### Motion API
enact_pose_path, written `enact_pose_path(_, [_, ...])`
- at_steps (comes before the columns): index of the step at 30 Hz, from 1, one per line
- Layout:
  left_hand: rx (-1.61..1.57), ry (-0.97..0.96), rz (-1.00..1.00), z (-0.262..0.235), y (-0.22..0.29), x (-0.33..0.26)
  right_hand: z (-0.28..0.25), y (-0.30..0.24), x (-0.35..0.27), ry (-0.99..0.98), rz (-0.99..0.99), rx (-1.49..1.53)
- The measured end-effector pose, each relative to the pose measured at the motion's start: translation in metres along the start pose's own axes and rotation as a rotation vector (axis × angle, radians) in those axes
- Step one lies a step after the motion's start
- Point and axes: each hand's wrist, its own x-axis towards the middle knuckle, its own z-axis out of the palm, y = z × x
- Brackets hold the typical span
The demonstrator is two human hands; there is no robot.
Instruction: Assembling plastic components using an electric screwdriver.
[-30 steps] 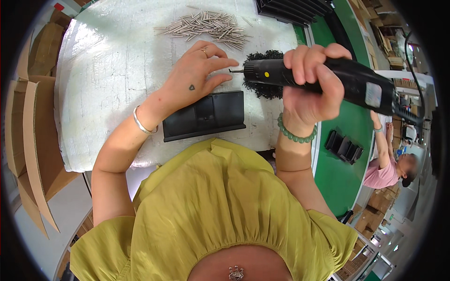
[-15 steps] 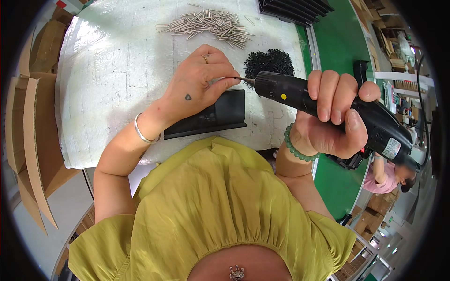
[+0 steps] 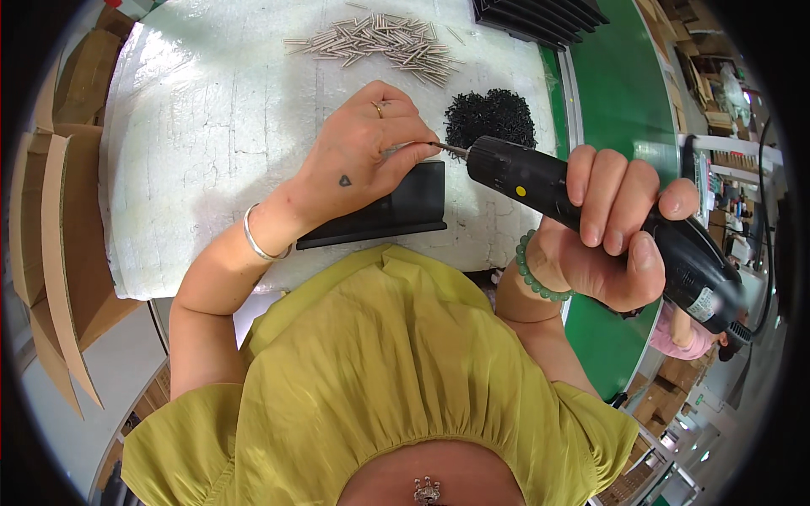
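My right hand point(image 3: 612, 223) is wrapped round a black electric screwdriver point(image 3: 523, 177), which tilts so that its thin metal bit point(image 3: 454, 150) points left. At the bit's tip my left hand point(image 3: 363, 148) is closed in a pinch of thumb and forefinger on a small black screw point(image 3: 434, 144), mostly covered by the fingertips. Under that hand lies a black channel-shaped part point(image 3: 405, 207), partly hidden by the wrist. Just beyond the bit is a heap of small black screws point(image 3: 491, 118).
A pile of silver metal pins point(image 3: 384, 42) lies farther back on the white-wrapped work surface point(image 3: 202, 126). Black finned parts point(image 3: 540, 18) stand at the back right, by a green surface point(image 3: 620, 93). Cardboard boxes point(image 3: 80, 244) border the left. Another person point(image 3: 679, 333) is at the right.
The screwdriver and my right hand have shifted slightly right and downward. My left hand has followed a little to the right, still pinching at the bit's tip.
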Motion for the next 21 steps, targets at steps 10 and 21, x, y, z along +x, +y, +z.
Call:
enact_pose_path(10, [0.084, -0.035, 0.031, -0.001, 0.003, -0.002, 0.011, -0.005, -0.001, -0.097, 0.076, -0.145])
enact_pose_path(21, [0.07, -0.117, 0.075, -0.004, 0.002, -0.006, 0.014, -0.003, 0.001, -0.153, 0.051, -0.071])
